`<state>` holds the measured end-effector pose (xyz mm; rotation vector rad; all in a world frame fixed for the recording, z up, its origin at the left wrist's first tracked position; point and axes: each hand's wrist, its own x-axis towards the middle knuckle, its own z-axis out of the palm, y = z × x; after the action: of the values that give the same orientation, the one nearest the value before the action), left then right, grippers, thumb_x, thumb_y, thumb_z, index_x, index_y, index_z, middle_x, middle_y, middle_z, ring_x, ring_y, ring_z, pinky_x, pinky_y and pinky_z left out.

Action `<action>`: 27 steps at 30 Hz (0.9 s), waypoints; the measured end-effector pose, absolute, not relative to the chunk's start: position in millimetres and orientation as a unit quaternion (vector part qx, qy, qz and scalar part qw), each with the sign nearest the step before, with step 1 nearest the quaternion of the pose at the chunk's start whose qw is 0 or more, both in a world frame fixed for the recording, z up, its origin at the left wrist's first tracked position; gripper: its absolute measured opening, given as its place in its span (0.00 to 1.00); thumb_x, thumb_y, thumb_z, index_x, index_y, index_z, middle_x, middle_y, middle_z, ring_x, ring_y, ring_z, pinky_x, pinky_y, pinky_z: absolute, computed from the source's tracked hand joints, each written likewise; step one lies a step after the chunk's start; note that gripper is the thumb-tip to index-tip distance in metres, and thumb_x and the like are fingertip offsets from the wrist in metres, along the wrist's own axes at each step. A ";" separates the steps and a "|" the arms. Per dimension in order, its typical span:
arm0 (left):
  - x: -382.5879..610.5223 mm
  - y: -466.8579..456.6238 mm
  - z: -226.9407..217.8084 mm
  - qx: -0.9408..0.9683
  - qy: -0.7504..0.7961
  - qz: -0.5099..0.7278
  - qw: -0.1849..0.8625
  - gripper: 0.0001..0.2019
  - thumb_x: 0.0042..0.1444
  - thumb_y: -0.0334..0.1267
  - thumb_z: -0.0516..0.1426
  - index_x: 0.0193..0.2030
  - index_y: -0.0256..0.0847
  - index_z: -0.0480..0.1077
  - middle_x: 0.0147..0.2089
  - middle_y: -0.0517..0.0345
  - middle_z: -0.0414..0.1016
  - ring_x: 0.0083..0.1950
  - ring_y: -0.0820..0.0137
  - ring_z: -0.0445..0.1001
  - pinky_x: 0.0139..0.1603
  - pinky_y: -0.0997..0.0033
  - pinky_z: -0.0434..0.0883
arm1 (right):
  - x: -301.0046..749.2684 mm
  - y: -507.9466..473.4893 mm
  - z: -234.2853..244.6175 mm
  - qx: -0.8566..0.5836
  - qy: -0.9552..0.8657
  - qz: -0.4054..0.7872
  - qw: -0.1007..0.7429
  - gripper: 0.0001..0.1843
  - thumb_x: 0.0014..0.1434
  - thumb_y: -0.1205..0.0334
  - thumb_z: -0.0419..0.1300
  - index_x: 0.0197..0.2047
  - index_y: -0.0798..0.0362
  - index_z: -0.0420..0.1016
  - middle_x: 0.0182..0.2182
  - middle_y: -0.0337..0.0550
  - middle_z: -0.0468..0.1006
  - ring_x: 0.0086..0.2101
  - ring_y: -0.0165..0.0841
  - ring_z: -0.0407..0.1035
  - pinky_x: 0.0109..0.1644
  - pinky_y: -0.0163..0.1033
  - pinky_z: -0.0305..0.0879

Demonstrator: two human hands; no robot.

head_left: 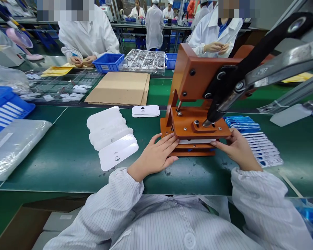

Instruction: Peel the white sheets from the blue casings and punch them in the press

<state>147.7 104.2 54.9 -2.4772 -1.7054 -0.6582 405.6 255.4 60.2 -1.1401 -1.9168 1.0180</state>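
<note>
While both hands flank the orange hand press (pixel 198 90): white card (pixel 197 141) between its lower plates

Placement: white card lies flat between the orange plates at the press base, straight ahead of the wearer, its long edge facing near. Above it, a black lever (pixel 250 59) angles up and right from the punch head, whose metal tip sits just over the upper plate.

Left hand (pixel 156 156): fingers pressed together and nearly flat against the near left corner of the press, tips at the card's left end. No pinch seen.

Right hand (pixel 236 149): fingers together and extended, tips touching the card's right end. Thumb hidden behind the plate; cannot tell whether it pinches.

Bench: on the green mat (pixel 67 166), overlapping white punched cards (pixel 111 137) lie left of the press, with a small stack of white cards (pixel 146 111) just far of them. Blue-printed cards (pixel 261 147) fan out right of the press. A cardboard sheet (pixel 118 88) lies farther off. Far left, a co-worker's hands (pixel 80 61) rest beside a blue bin (pixel 108 62).
</note>
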 end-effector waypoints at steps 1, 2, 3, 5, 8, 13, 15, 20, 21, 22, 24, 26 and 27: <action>147.9 105.0 55.1 -0.810 -0.549 -0.203 0.031 0.24 0.65 0.46 0.42 0.63 0.35 0.56 0.63 0.47 0.63 0.66 0.63 0.55 0.65 0.53 0.48 | 405.3 255.5 60.8 -0.440 -0.740 0.385 0.333 0.26 0.42 0.48 0.69 0.39 0.50 0.63 0.38 0.44 0.75 0.40 0.44 0.71 0.40 0.50 0.69; 148.2 105.5 55.3 -0.813 -0.547 -0.196 0.029 0.25 0.65 0.48 0.42 0.63 0.34 0.56 0.64 0.47 0.62 0.66 0.62 0.55 0.66 0.53 0.47 | 405.2 255.6 61.2 -0.440 -0.744 0.381 0.329 0.26 0.43 0.48 0.69 0.39 0.51 0.64 0.38 0.45 0.75 0.40 0.44 0.71 0.40 0.50 0.69; 148.3 105.8 55.5 -0.814 -0.547 -0.192 0.027 0.26 0.65 0.49 0.42 0.63 0.34 0.55 0.64 0.47 0.61 0.66 0.62 0.55 0.65 0.53 0.46 | 405.1 255.5 61.6 -0.441 -0.748 0.377 0.324 0.26 0.43 0.48 0.69 0.40 0.51 0.64 0.38 0.45 0.75 0.40 0.44 0.71 0.41 0.50 0.69; 148.7 105.9 56.4 -0.813 -0.550 -0.188 0.025 0.27 0.64 0.51 0.41 0.63 0.34 0.56 0.64 0.47 0.62 0.66 0.61 0.57 0.65 0.52 0.46 | 405.0 254.5 63.1 -0.440 -0.755 0.370 0.314 0.26 0.44 0.47 0.68 0.41 0.51 0.64 0.38 0.45 0.76 0.40 0.43 0.71 0.41 0.49 0.69; 149.2 105.3 58.7 -0.811 -0.557 -0.180 0.024 0.28 0.64 0.52 0.41 0.62 0.35 0.57 0.62 0.45 0.65 0.64 0.59 0.59 0.64 0.50 0.47 | 403.7 251.3 67.7 -0.447 -0.768 0.348 0.298 0.25 0.46 0.47 0.67 0.42 0.51 0.65 0.39 0.45 0.76 0.40 0.43 0.71 0.41 0.48 0.68; 148.4 106.2 62.6 -0.813 -0.558 -0.166 0.013 0.28 0.64 0.53 0.40 0.62 0.36 0.58 0.61 0.45 0.66 0.62 0.57 0.62 0.62 0.49 0.48 | 400.2 246.3 72.2 -0.459 -0.800 0.272 0.274 0.20 0.50 0.47 0.63 0.39 0.51 0.65 0.36 0.44 0.74 0.37 0.41 0.70 0.37 0.43 0.66; 147.2 107.0 63.3 -0.817 -0.552 -0.166 0.014 0.28 0.63 0.53 0.41 0.62 0.36 0.58 0.60 0.45 0.67 0.61 0.57 0.63 0.61 0.48 0.49 | 398.7 243.8 70.6 -0.459 -0.817 0.222 0.269 0.16 0.52 0.48 0.60 0.35 0.51 0.64 0.33 0.44 0.72 0.35 0.40 0.69 0.35 0.43 0.64; 144.2 108.3 67.9 -0.822 -0.548 -0.154 0.022 0.27 0.63 0.53 0.42 0.61 0.37 0.60 0.59 0.46 0.68 0.60 0.57 0.64 0.60 0.49 0.50 | 393.9 231.5 61.4 -0.388 -0.862 0.078 0.316 0.09 0.58 0.59 0.52 0.29 0.50 0.57 0.28 0.46 0.68 0.36 0.42 0.65 0.42 0.49 0.60; 144.1 108.9 70.1 -0.824 -0.547 -0.147 0.026 0.27 0.63 0.53 0.42 0.60 0.37 0.60 0.59 0.46 0.69 0.59 0.57 0.65 0.60 0.49 0.51 | 393.2 228.7 59.2 -0.376 -0.865 0.069 0.324 0.08 0.59 0.61 0.51 0.29 0.50 0.56 0.29 0.47 0.69 0.38 0.43 0.65 0.44 0.51 0.58; 144.6 109.6 72.7 -0.826 -0.545 -0.141 0.032 0.27 0.63 0.53 0.42 0.60 0.37 0.61 0.58 0.46 0.69 0.59 0.57 0.65 0.59 0.49 0.51 | 392.8 225.9 57.3 -0.370 -0.866 0.072 0.329 0.08 0.59 0.63 0.50 0.29 0.50 0.55 0.30 0.47 0.70 0.41 0.44 0.66 0.47 0.52 0.56; 147.8 111.5 78.9 -0.828 -0.543 -0.131 0.046 0.26 0.63 0.53 0.43 0.58 0.37 0.62 0.56 0.46 0.71 0.58 0.57 0.66 0.58 0.49 0.52 | 392.4 220.9 54.4 -0.370 -0.862 0.092 0.333 0.08 0.60 0.64 0.51 0.29 0.50 0.55 0.32 0.47 0.72 0.46 0.46 0.65 0.51 0.55 0.53; 154.2 113.8 85.2 -0.827 -0.544 -0.127 0.065 0.25 0.62 0.54 0.43 0.53 0.36 0.66 0.52 0.45 0.73 0.55 0.57 0.68 0.57 0.50 0.54 | 392.2 216.6 53.7 -0.375 -0.855 0.120 0.338 0.09 0.59 0.64 0.52 0.29 0.49 0.55 0.34 0.48 0.73 0.49 0.47 0.64 0.54 0.58 0.50; 158.2 114.7 87.9 -0.824 -0.548 -0.123 0.074 0.25 0.62 0.54 0.44 0.48 0.35 0.69 0.49 0.44 0.75 0.53 0.56 0.69 0.56 0.50 0.56 | 391.9 215.2 54.3 -0.377 -0.849 0.141 0.342 0.09 0.59 0.64 0.53 0.29 0.49 0.55 0.35 0.48 0.73 0.50 0.48 0.63 0.55 0.60 0.49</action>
<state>158.2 114.7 87.9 -2.4736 -1.6435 -0.3692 391.9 215.2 54.3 -0.9793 -2.2082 0.3653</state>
